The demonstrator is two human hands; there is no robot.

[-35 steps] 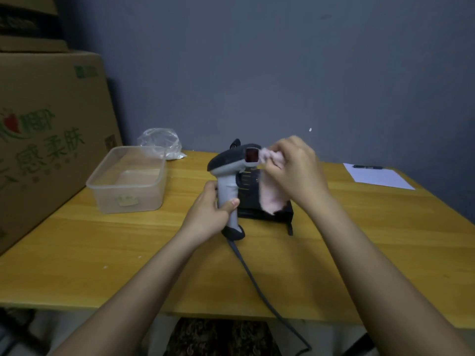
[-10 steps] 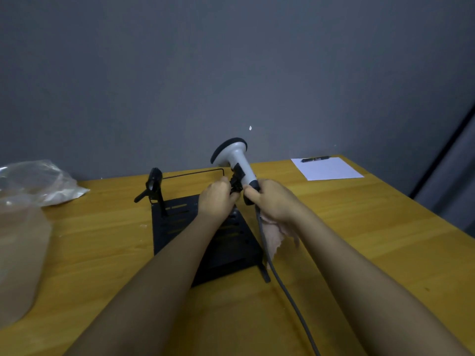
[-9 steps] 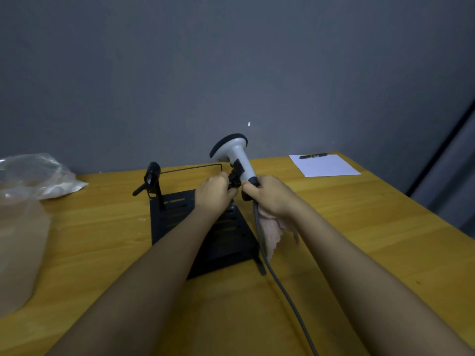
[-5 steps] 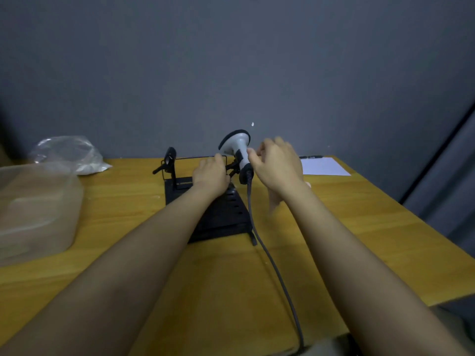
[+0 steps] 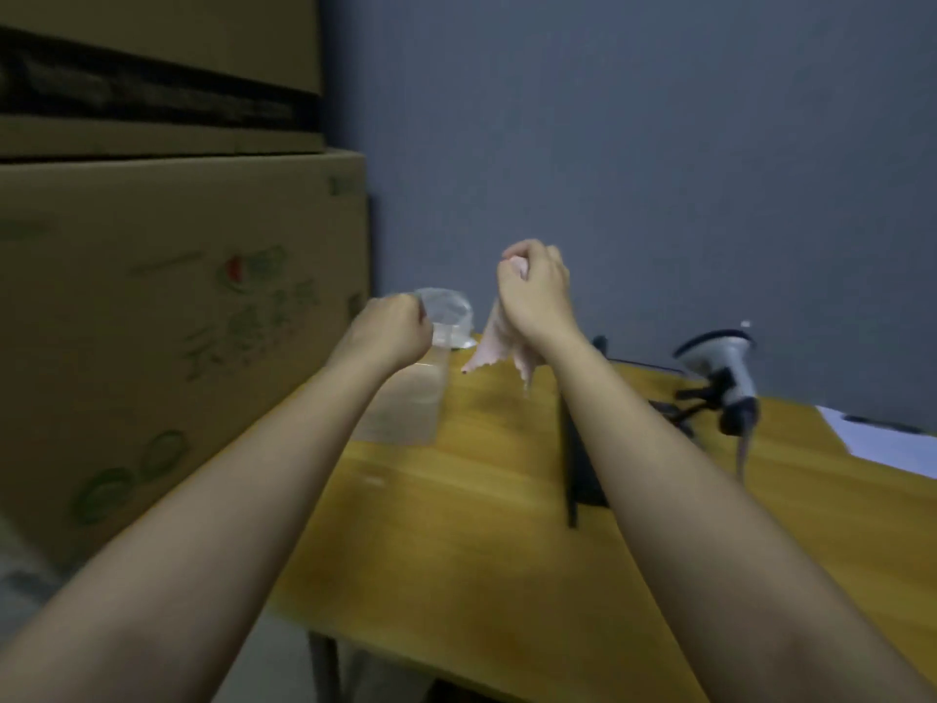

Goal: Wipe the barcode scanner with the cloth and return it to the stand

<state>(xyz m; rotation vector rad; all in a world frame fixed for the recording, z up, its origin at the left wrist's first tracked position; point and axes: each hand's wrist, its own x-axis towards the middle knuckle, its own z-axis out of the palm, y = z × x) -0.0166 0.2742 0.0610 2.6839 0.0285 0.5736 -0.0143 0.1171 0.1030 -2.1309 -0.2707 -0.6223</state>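
Stacked cardboard boxes [image 5: 167, 322] fill the left of your view, standing off the left edge of the wooden worktop [image 5: 481, 525]. A clear plastic container [image 5: 405, 403] sits at the worktop's back left corner, with a crumpled clear bag [image 5: 446, 309] just behind it against the wall. The black stand [image 5: 578, 464] lies on the worktop toward the back edge, largely hidden by your right forearm. The barcode scanner [image 5: 725, 367] rests in the stand's holder, head up and tilted, its grey cable [image 5: 743, 449] hanging down toward the worktop; neither hand touches it. A white sheet of paper [image 5: 892, 443] with a dark pen [image 5: 877, 423] on it lies by the right edge. Your right hand [image 5: 535, 291] is raised above the back left part of the worktop, closed around the pink cloth [image 5: 499, 342], which hangs loose below the fist. Your left hand [image 5: 393, 329] is curled into a fist in front of the container; the blur hides whether it holds anything.
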